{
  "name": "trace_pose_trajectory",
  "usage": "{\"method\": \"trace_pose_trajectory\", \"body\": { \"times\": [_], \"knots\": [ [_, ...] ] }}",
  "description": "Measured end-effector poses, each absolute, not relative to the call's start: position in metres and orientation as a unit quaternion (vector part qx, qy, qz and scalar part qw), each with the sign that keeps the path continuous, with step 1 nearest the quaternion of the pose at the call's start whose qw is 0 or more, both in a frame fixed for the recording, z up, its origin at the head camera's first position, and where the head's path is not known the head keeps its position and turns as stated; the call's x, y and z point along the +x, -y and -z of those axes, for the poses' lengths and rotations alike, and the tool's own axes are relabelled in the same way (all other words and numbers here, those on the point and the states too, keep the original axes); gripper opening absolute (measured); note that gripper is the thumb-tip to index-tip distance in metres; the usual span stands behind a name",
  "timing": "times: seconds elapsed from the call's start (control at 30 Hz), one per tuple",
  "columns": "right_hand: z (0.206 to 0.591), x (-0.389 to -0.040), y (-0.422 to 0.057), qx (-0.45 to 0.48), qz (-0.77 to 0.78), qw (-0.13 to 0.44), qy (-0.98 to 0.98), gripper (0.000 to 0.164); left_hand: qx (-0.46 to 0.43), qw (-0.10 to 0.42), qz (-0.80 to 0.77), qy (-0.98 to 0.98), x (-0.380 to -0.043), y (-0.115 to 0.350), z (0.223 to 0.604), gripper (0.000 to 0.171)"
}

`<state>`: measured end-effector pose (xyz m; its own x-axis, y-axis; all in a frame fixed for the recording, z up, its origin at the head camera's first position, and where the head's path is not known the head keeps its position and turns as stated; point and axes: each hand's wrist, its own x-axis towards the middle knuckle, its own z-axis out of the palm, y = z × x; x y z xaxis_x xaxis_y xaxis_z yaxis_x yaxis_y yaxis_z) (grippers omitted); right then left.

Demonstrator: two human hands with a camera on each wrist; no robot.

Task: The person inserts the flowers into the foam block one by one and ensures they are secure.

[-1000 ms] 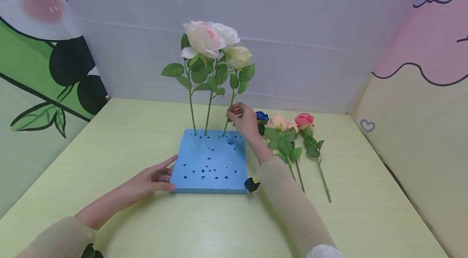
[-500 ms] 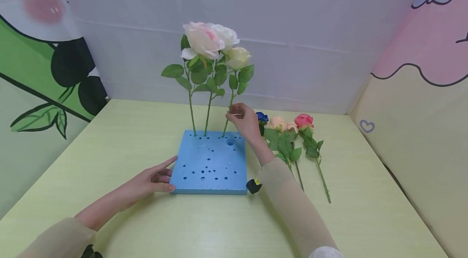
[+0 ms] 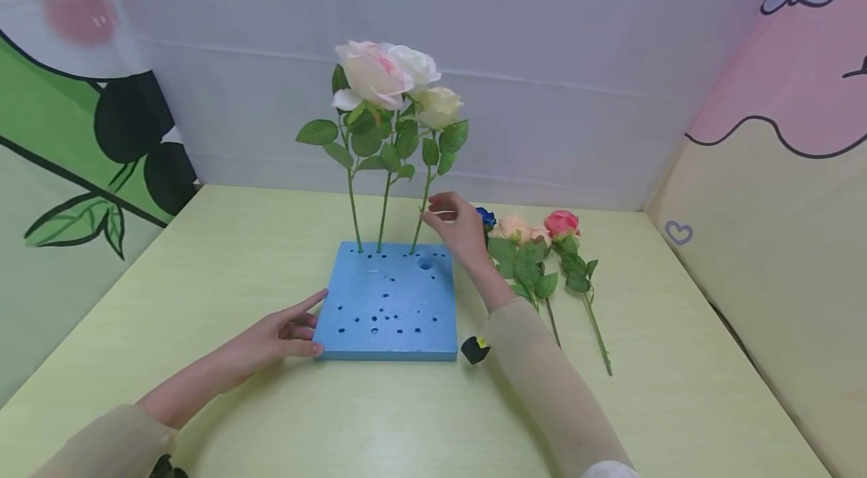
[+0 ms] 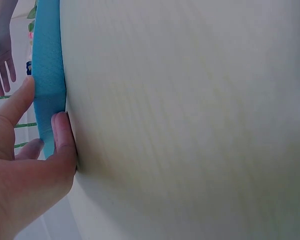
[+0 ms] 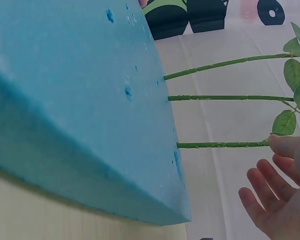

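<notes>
Two hands of mine flank the work: nearest, my left hand (image 3: 287, 335) rests against the left edge of the blue foam block (image 3: 359, 290), fingers and thumb spread along it rather than wrapped round it. Farther off, my right hand (image 3: 460, 226) is much the closer one to the cream rose (image 3: 439, 108), its thumb and fingers loosely parted at the stem, though I cannot tell whether a fingertip touches. That rose stands in the block's far edge, just left of those tips, long axis near upright, bloom leaning a little right.
</notes>
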<state>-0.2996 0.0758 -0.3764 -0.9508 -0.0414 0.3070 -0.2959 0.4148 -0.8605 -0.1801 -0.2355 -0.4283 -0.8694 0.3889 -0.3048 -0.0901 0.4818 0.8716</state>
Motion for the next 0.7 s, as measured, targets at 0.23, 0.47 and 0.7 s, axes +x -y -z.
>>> {"method": "trace_pose_trajectory", "body": {
  "times": [0.23,0.47,0.7],
  "knots": [
    [0.379,-0.298,-0.082,0.096,-0.541,0.137,0.824,0.028,0.094,0.237,-0.503,-0.826,-0.18,0.236,0.428,0.091],
    [0.379,-0.291,-0.093,0.099,-0.546,0.136,0.821,0.027,0.096,0.235,-0.501,-0.827,-0.18,0.236,0.429,0.091],
    [0.376,-0.282,-0.108,0.116,-0.538,0.146,0.822,0.026,0.094,0.237,-0.497,-0.83,-0.181,0.236,0.43,0.09]
  ]
}}
